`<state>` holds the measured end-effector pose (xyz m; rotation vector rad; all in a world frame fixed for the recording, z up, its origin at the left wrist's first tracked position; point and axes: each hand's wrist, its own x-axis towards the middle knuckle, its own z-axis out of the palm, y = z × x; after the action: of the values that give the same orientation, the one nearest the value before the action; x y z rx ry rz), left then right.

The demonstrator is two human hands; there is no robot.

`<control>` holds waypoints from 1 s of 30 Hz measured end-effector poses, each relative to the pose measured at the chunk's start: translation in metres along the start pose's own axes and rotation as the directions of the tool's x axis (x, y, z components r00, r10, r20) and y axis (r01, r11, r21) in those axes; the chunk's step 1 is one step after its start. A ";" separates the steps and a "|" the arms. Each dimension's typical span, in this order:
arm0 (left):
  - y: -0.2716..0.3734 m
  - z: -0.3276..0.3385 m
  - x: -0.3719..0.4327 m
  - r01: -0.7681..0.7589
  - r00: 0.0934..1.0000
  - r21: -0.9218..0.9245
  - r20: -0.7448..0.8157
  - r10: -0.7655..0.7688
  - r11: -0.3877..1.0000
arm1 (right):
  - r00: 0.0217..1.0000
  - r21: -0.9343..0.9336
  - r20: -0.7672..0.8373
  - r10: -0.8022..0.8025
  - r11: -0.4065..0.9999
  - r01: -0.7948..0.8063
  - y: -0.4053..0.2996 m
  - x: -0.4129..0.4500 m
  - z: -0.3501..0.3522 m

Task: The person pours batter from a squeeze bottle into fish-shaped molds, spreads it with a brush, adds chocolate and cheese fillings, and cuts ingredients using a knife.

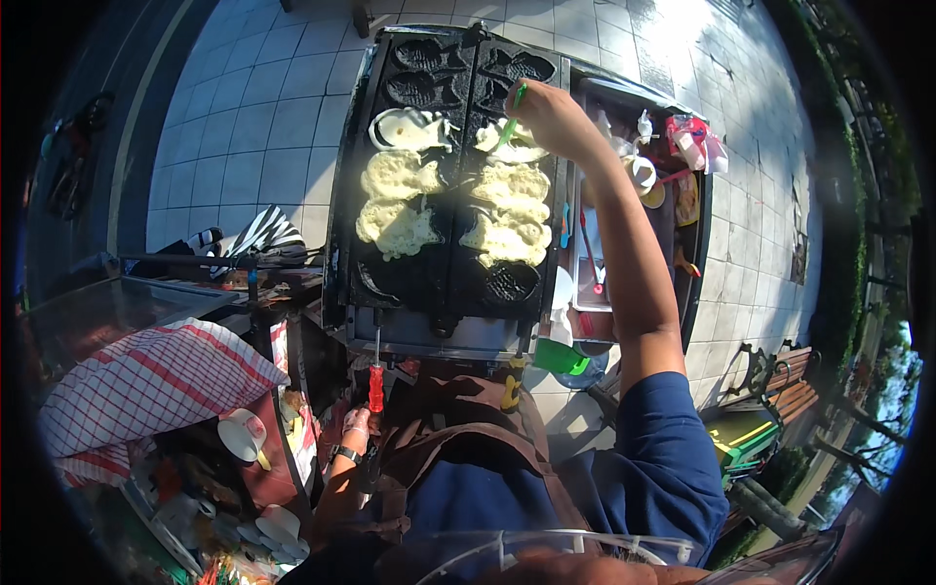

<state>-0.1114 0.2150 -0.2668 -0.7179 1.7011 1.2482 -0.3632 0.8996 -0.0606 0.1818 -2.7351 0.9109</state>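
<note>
My right hand (545, 117) grips a thin green plastic utensil (513, 121) over the right plate of a black fish-shaped waffle iron (468, 289). The utensil's lower end meets pale batter (530, 146) in a mold there. Below it, more bubbled batter (508, 186) fills other right-plate molds. Opposite, the left plate holds smooth batter (409, 130) and bubbly batter (398, 227). Several fish molds (428, 55) at the far end hold no batter. My left hand (357, 428), in a clear glove, is low beside the iron's red handle (376, 387); its fingers are partly hidden.
On the right, a side tray (585, 292) holds cups, a red-tipped brush (597, 281) and packets (691, 139). A yellow handle (510, 391) projects near my apron. To the left are a checked cloth (161, 380), a white cup (243, 433) and a glass panel (131, 307).
</note>
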 end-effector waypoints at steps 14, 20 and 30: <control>-0.011 -0.006 0.008 0.085 0.996 -0.082 0.004 -0.085 0.993 | 0.760 0.274 -0.365 0.538 0.842 -0.464 -0.002 -0.041 -0.027; -0.031 -0.016 0.026 0.039 0.999 -0.076 -0.029 -0.041 0.996 | 0.940 -0.092 -0.335 0.061 0.991 -0.097 -0.049 -0.068 0.019; -0.028 -0.024 0.025 0.134 0.991 0.036 -0.029 -0.133 0.990 | 0.869 0.027 -0.467 0.165 0.985 -0.172 -0.061 -0.061 0.027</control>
<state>-0.1063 0.1848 -0.2992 -0.8151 1.6656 1.1156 -0.2976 0.8369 -0.0632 -0.2575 -2.3252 0.8439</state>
